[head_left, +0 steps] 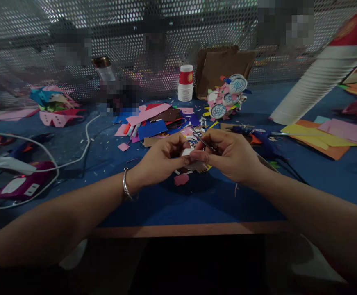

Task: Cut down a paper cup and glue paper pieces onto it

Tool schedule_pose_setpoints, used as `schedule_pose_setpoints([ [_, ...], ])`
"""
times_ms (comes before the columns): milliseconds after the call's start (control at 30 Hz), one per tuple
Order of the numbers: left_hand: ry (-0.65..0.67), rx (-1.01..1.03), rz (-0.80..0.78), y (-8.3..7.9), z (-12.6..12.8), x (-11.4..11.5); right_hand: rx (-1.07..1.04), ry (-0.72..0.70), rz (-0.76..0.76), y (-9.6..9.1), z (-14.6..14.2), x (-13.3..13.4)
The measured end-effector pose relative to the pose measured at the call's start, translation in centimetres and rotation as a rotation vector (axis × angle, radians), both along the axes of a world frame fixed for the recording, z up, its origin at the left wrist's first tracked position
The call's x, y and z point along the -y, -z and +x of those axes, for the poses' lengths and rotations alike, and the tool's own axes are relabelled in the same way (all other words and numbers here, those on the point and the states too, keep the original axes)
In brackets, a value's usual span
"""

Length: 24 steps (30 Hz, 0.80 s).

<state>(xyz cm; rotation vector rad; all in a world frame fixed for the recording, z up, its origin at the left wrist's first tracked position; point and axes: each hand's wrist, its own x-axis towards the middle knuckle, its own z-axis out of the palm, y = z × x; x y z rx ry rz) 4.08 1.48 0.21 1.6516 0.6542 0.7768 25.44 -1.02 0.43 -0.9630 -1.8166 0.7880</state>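
Note:
My left hand (160,157), with a silver bangle at the wrist, pinches a small white piece of paper (188,152) between thumb and fingers. Close against it, my right hand (232,153) is closed, its thumb tip at the paper's right edge. A thin dark strip, like a narrow metal blade (207,143), shows between the right fingers; the rest of it is hidden. Both hands hover over paper scraps near the table's front. Beneath them lies a pink paper scrap (181,179). Past the hands stands a craft piece (227,98) with round white discs and coloured paper bits.
Coloured paper sheets (152,129) lie piled behind my hands. A glue gun (266,141) with a black cord rests at right, near yellow paper (313,136). A tall paper cup stack (322,78) leans there. At left are a white cable (87,133) and a purple box (27,180).

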Motion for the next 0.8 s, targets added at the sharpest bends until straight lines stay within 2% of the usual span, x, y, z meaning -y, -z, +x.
schedule_pose_setpoints([
  [100, 0.009, 0.028, -0.019, -0.1, 0.0, -0.1, 0.012, 0.004, 0.038, -0.1, 0.1, -0.1],
  [267, -0.012, 0.077, 0.116, -0.8, -0.5, -0.5, 0.017, 0.058, 0.047, -0.8, 0.8, 0.0],
  [467, -0.063, 0.093, 0.118, -0.9, -1.1, -1.0, 0.056, 0.038, -0.013, -1.5, 1.5, 0.4],
  [800, -0.095, 0.176, 0.072, -0.8, -1.3, -1.4, 0.306, 0.058, 0.189, -1.3, 1.9, 0.5],
])
